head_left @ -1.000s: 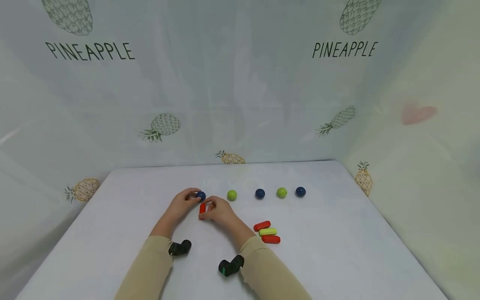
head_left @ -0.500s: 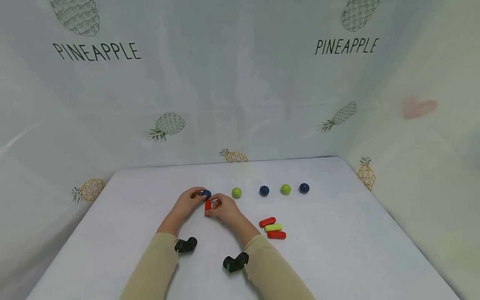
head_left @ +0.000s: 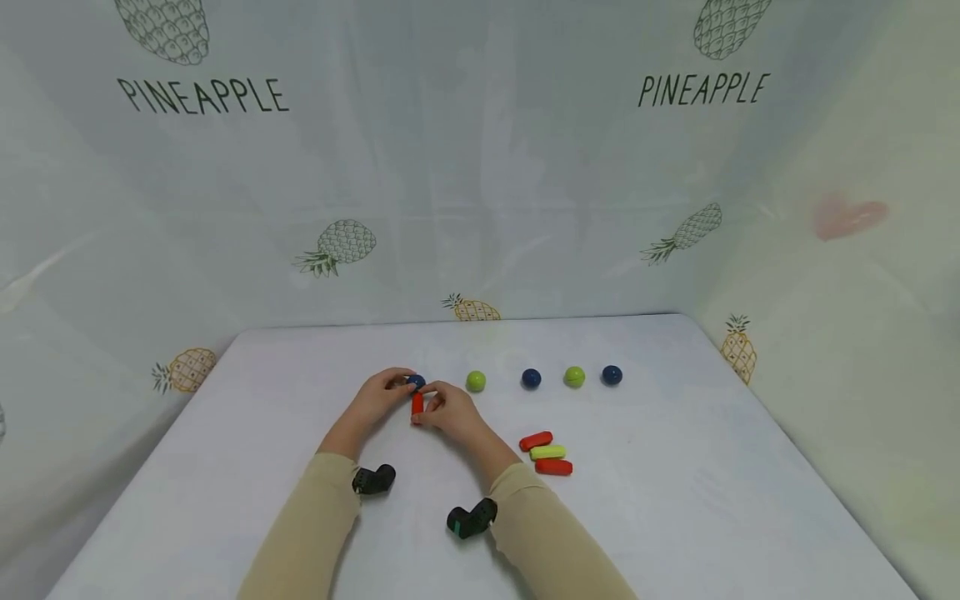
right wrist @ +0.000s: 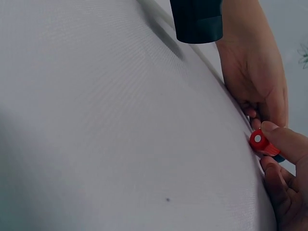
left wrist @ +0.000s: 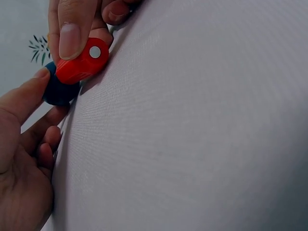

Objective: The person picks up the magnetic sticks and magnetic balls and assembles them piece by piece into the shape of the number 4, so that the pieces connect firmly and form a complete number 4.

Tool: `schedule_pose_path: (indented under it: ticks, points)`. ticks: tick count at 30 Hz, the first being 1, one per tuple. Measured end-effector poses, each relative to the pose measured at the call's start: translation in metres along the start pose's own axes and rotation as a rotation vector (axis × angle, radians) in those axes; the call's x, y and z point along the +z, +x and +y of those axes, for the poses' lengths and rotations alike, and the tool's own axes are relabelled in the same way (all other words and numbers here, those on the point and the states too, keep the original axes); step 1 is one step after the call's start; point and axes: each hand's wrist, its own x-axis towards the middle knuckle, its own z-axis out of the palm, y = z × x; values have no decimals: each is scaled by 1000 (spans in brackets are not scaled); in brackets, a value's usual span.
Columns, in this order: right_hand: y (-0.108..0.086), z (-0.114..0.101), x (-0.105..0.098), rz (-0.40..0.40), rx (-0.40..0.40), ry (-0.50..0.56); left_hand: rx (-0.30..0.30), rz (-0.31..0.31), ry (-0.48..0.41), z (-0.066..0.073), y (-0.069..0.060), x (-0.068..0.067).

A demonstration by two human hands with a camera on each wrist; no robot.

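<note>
At the left end of a row of balls, my left hand pinches a dark blue ball between thumb and fingers. My right hand grips a short red bar that stands nearly in line below that ball. In the left wrist view the red bar lies against the blue ball, with a thumb on top of it. A pale round spot shows on the bar's near end; the right wrist view has the same red bar between thumb and fingers.
To the right stand a green ball, a blue ball, another green ball and another blue ball. Nearer lie a red bar, a yellow-green bar and another red bar on the white table.
The head view has shifted slightly, so everything sits a little further right and higher. Both hands keep their hold on the ball and the red bar, with little other visible movement.
</note>
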Motion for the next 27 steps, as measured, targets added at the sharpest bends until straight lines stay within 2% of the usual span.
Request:
schedule_pose_path:
  ticks: [8,16,27]
  points:
    - [0,1,4,30,-4,-16,16,-10,9,-1,0,0]
    - [-2,5,7,39,-5,-16,6,-3,15,-4,-1,2]
    - [-1,3,5,50,-10,-52,11,11,7,1,-2,1]
